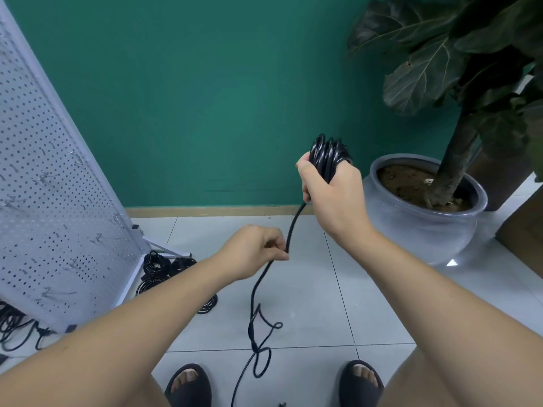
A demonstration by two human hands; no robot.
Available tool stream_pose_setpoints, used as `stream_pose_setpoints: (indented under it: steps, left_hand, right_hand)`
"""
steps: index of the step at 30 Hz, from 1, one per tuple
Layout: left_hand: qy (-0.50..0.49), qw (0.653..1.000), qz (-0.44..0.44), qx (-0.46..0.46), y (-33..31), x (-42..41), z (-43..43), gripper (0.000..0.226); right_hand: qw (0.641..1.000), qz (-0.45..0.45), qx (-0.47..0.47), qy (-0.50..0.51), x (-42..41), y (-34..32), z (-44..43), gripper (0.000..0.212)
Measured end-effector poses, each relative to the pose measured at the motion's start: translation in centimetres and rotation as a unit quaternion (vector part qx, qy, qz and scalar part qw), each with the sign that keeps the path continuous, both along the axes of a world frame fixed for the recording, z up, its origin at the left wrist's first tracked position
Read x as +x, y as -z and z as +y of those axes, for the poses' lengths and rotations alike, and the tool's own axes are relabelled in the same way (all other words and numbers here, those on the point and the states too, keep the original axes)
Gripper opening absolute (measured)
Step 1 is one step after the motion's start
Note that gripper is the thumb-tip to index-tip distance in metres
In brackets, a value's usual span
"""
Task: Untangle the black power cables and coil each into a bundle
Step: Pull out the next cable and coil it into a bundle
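My right hand [330, 189] grips a coil of black power cable [327, 152], its loops sticking up above my fist in front of the green wall. From under that fist the free length of the cable [293, 227] runs down to my left hand [255, 251], which pinches it between thumb and fingers. Below my left hand the cable hangs to the tiled floor and twists into a loose knot of loops [260, 339] between my feet, then trails off the bottom edge.
A white pegboard stand [53, 186] leans at the left, with coiled black cable bundles [164, 268] at its foot and more cables [14, 327] under it. A large grey plant pot [426, 221] stands at the right. My sandalled feet [188, 383] are at the bottom.
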State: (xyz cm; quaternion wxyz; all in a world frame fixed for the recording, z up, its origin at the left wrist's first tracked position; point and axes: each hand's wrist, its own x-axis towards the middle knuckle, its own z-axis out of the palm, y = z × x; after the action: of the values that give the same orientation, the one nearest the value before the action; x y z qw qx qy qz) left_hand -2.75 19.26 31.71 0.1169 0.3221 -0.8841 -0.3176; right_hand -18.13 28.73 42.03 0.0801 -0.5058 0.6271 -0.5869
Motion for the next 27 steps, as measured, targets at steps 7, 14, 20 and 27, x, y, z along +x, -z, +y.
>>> stream_pose_setpoints:
  steps: [7,14,20,27]
  left_hand:
    - [0.001,0.957,0.132,0.257,1.0,0.0,1.5,0.023]
    - [-0.15,0.918,0.187,0.317,1.5,-0.3,0.0,0.03]
    - [-0.081,0.995,-0.044,-0.037,2.1,-0.6,0.1,0.033]
    - [0.088,0.987,-0.077,-0.106,2.0,-0.8,4.2,0.027]
  right_hand:
    - [0.999,-0.021,-0.012,0.034,-1.9,-0.4,0.1,0.049]
    - [1.0,-0.022,-0.006,0.0,-0.9,0.0,0.1,0.048]
    - [0.998,-0.042,-0.012,-0.036,0.9,0.1,0.3,0.044]
    - [0.999,-0.021,-0.011,-0.027,0.3,0.2,0.0,0.048]
